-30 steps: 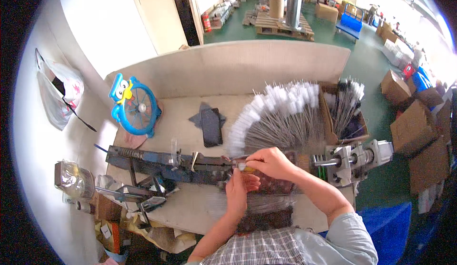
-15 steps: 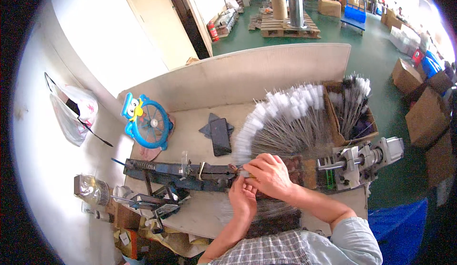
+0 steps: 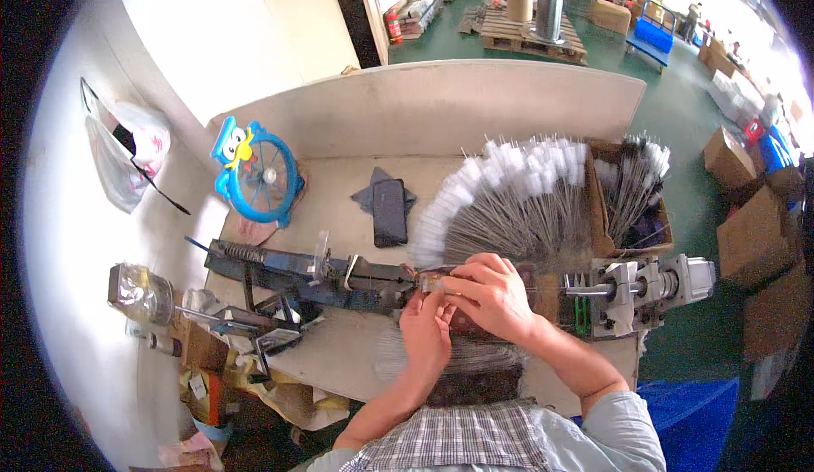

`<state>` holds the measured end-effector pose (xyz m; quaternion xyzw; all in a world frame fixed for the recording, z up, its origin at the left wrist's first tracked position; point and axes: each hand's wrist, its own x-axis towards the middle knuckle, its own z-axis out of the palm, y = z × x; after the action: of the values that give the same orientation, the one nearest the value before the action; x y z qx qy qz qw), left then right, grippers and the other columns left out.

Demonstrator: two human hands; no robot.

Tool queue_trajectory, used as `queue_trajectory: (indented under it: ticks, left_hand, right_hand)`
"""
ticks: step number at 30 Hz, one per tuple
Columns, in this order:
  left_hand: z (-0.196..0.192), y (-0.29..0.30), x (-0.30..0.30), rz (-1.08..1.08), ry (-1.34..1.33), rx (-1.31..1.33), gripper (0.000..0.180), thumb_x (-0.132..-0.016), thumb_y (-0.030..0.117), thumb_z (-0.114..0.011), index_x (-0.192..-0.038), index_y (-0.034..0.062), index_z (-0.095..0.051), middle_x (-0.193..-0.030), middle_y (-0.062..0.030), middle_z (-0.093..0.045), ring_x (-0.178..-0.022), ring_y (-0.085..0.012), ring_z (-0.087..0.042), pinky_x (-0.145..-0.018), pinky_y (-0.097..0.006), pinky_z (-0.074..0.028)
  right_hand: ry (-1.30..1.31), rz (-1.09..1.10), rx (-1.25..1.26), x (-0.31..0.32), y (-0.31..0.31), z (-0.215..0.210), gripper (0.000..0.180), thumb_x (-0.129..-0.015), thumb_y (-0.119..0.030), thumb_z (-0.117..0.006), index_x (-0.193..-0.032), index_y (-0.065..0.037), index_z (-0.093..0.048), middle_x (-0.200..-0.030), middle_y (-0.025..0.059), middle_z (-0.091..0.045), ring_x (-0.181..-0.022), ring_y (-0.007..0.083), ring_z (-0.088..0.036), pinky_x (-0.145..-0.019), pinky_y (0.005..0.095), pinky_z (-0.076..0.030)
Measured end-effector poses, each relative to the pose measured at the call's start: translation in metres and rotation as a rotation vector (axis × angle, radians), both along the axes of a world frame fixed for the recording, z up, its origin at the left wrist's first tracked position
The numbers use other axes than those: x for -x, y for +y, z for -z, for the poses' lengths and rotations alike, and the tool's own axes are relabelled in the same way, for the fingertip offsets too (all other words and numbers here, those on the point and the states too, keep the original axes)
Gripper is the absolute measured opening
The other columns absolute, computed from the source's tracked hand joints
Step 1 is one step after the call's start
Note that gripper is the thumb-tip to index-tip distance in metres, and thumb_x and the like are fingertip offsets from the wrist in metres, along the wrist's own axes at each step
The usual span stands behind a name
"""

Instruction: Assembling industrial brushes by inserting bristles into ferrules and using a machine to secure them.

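My left hand [image 3: 426, 336] and my right hand [image 3: 494, 296] meet at the right end of a long dark metal bar fixture [image 3: 280, 270] on the bench. Both have their fingers closed in a pinch beside a small pale piece [image 3: 431, 284]; what lies between the fingertips is mostly hidden. Right of my right hand, a thin wire seems to run toward the shaft of a motor unit [image 3: 632, 290]. Beyond my hands, a fanned pile of wire brushes with white bristle tips [image 3: 517, 197] lies on the bench. Below them is a bundle of thin wires [image 3: 483, 358].
A cardboard box [image 3: 600, 205] of dark- and white-tipped brushes stands at the right. Farther left are a black phone [image 3: 390, 212] on a grey cloth and a blue cartoon-shaped fan [image 3: 259, 174]. A low partition [image 3: 424, 112] closes the bench's far side. A crank-like metal frame [image 3: 254, 324] sticks out front left.
The view has shifted, so the bench items sit slightly higher in the picture. My hands stay together at the bar's end, with the fingers slightly rearranged around the small piece.
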<state>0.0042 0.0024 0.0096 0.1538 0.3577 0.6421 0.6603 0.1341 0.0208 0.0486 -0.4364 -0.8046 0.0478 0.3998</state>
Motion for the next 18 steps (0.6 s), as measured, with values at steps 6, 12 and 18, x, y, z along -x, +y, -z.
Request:
queue_trajectory:
  ticks: [6, 12, 18]
  left_hand:
    - [-0.002, -0.001, 0.004, -0.032, -0.116, 0.071, 0.006, -0.087, 0.01, -0.053, -0.09, 0.0046, -0.054, -0.093, -0.0045, -0.059, -0.085, -0.0132, -0.057, -0.076, -0.027, -0.045]
    - [0.006, -0.003, 0.003, -0.06, -0.122, 0.098, 0.009, -0.087, 0.011, -0.054, -0.092, 0.004, -0.056, -0.094, -0.0055, -0.06, -0.085, -0.0154, -0.059, -0.077, -0.028, -0.046]
    - [0.008, -0.001, 0.004, -0.053, -0.109, 0.083, 0.009, -0.087, 0.01, -0.055, -0.092, 0.0038, -0.056, -0.093, -0.0058, -0.061, -0.083, -0.0162, -0.059, -0.077, -0.029, -0.047]
  right_hand:
    - [-0.009, -0.003, 0.024, 0.01, 0.001, 0.002, 0.028, -0.065, -0.017, -0.071, -0.093, -0.014, -0.068, -0.093, 0.0022, -0.062, -0.091, 0.0228, -0.057, -0.079, 0.0364, -0.045]
    - [0.022, -0.004, 0.045, 0.015, -0.001, 0.001, 0.028, -0.064, -0.017, -0.072, -0.092, -0.012, -0.068, -0.092, 0.0031, -0.063, -0.091, 0.022, -0.057, -0.079, 0.0359, -0.046]
    - [0.011, 0.049, 0.02, 0.011, -0.002, 0.001, 0.032, -0.063, -0.018, -0.073, -0.094, -0.011, -0.067, -0.093, 0.0023, -0.063, -0.089, 0.0216, -0.057, -0.075, 0.035, -0.045]
